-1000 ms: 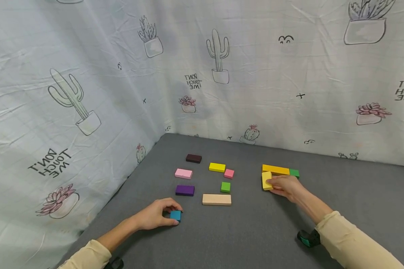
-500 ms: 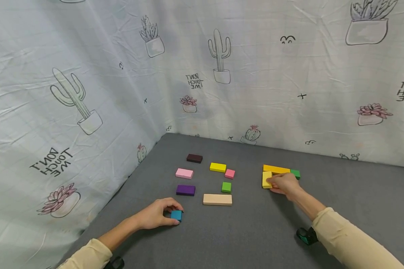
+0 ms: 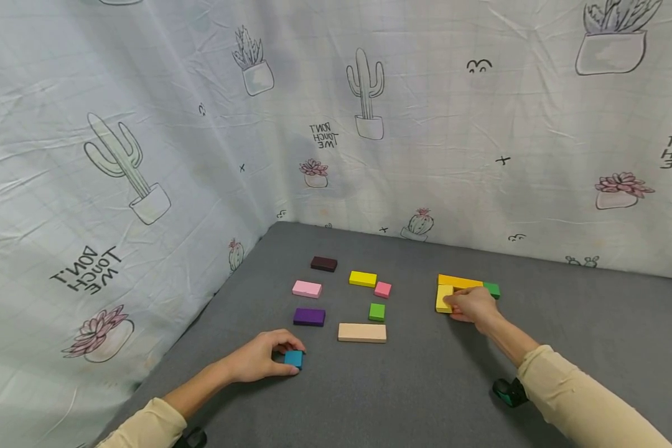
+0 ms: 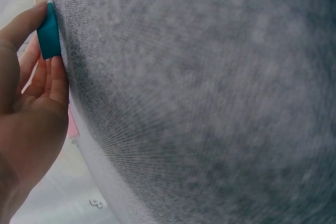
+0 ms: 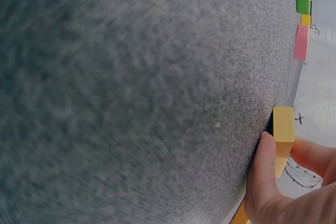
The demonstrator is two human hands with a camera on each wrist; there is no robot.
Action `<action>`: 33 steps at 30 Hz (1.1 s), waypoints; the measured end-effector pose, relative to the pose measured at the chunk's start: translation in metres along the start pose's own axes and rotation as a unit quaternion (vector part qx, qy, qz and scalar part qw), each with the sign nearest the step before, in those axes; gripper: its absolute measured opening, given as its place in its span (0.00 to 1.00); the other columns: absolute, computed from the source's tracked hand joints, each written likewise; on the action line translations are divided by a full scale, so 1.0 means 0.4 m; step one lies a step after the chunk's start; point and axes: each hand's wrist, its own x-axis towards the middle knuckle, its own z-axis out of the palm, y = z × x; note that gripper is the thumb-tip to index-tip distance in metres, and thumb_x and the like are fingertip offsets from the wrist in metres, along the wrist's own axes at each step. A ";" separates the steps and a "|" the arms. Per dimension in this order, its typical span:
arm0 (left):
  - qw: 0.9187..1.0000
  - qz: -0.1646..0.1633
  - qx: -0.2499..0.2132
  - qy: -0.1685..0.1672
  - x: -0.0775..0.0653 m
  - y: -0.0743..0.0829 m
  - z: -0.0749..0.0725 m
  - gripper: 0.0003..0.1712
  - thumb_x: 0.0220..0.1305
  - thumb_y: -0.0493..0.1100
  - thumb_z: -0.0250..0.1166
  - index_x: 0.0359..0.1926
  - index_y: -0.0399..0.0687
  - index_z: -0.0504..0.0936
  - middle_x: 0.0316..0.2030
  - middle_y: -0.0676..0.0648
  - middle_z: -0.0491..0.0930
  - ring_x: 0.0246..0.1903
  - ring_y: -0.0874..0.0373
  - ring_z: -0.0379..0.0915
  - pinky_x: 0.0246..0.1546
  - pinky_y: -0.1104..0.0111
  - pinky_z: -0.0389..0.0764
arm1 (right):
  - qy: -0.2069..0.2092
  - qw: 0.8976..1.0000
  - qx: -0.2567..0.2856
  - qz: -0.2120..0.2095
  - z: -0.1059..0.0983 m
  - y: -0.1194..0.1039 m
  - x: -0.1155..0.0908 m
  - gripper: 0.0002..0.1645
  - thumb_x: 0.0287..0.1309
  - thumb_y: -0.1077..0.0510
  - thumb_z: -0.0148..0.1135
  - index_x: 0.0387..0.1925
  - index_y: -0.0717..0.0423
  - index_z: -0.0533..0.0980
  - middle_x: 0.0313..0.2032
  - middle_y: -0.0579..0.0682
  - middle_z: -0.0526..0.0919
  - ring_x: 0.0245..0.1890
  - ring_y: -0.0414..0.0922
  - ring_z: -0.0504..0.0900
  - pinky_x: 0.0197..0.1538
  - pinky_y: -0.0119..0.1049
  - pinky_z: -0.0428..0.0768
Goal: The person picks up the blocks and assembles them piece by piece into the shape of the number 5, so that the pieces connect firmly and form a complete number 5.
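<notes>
My left hand (image 3: 260, 356) pinches a small blue block (image 3: 294, 359) between thumb and fingers at the front left of the table; the left wrist view shows the same blue block (image 4: 49, 32) at the fingertips. On the right, my right hand (image 3: 476, 307) grips a yellow block (image 3: 443, 298) by its right side. This yellow block (image 5: 283, 125) lies crosswise, its far end right at the left end of a long orange block (image 3: 460, 282). A dark green block (image 3: 491, 290) sits end to end with the orange one, partly behind my hand.
Between the hands lie a dark brown block (image 3: 323, 264), a light pink block (image 3: 307, 289), a purple block (image 3: 309, 317), a flat yellow block (image 3: 363, 279), a coral block (image 3: 382, 289), a light green block (image 3: 377, 312) and a beige block (image 3: 362, 333). A patterned curtain (image 3: 414, 155) borders the grey table (image 3: 381, 398).
My right hand has moved the yellow block slightly away from me, closer against the orange block. The left hand keeps its hold on the blue block in place.
</notes>
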 end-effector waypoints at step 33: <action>1.000 -0.011 0.002 0.002 -0.001 0.007 0.001 0.18 0.58 0.46 0.71 0.48 0.48 0.79 0.43 0.55 0.76 0.41 0.61 0.72 0.45 0.67 0.75 | 0.043 0.987 -0.148 -0.035 0.020 0.008 0.010 0.33 0.59 0.54 0.64 0.54 0.79 0.69 0.44 0.68 0.77 0.30 0.47 0.81 0.33 0.36 0.80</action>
